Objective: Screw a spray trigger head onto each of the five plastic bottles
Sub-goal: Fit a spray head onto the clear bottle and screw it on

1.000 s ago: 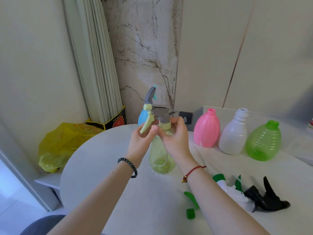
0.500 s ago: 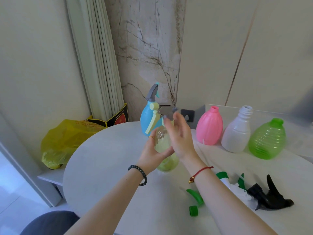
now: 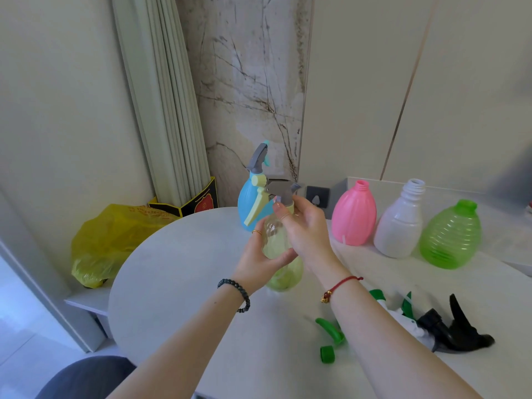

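Grip: my left hand (image 3: 260, 262) wraps the yellow bottle (image 3: 283, 254); my right hand (image 3: 305, 230) closes on the collar under its grey trigger head (image 3: 280, 190).
Bottle's place: upright on the table (image 3: 178, 272), in front of the blue bottle (image 3: 252, 203).
Done: blue bottle has its head.
Left: right of the yellow bottle, pink bottle (image 3: 354, 213), white bottle (image 3: 398, 220), green bottle (image 3: 450, 236) stand open; loose heads (image 3: 449, 331) lie nearer me.
Pose: both forearms reach forward, wrists converging.

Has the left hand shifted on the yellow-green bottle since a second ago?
Yes. The left hand dropped from the neck to the yellow-green bottle body, lower against the blue bottle behind.
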Motion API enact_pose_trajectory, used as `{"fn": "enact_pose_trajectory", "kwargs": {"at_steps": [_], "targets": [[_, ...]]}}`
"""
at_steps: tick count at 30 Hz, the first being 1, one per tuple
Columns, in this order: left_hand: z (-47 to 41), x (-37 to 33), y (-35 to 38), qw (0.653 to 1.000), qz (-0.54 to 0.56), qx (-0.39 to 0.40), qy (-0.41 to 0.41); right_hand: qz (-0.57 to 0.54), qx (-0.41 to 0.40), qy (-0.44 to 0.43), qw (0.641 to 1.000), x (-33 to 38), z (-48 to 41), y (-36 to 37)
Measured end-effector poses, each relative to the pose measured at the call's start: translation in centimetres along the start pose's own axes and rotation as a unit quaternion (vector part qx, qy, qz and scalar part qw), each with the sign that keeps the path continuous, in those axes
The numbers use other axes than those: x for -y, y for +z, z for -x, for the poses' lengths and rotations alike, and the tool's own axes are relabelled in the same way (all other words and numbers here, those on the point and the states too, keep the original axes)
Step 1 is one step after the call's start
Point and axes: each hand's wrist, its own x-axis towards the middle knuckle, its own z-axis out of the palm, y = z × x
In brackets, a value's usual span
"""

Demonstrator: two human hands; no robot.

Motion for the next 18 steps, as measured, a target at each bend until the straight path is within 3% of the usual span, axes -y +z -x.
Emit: {"fn": "enact_pose_trajectory", "kwargs": {"at_steps": [6, 10, 12, 15, 18], "targets": [[0.0, -0.1, 0.0, 1.0, -0.002, 0.004, 0.0, -0.005, -0.021, 0.013, 1.0, 0.4, 0.2, 0.0], [0.0, 0.0, -0.1, 1.0, -0.023, 0.019, -0.01, 0.028, 0.099, 0.045, 0.994, 1.1, 0.0, -1.3], [-0.1, 0.0, -0.3, 0.999, -0.03, 0.038, -0.025, 0.023, 0.12, 0.043, 0.992, 1.4, 0.0, -1.8], [-0.2, -0.1, -0.7, 0.996, -0.041, 0.065, -0.049, 0.037, 0.068, 0.032, 0.996, 1.5, 0.2, -1.8], [0.6, 0.2, -0.7, 0.996, -0.015, 0.04, -0.074, 0.078, 0.007, 0.006, 0.997, 1.5, 0.1, -2.0]]}}
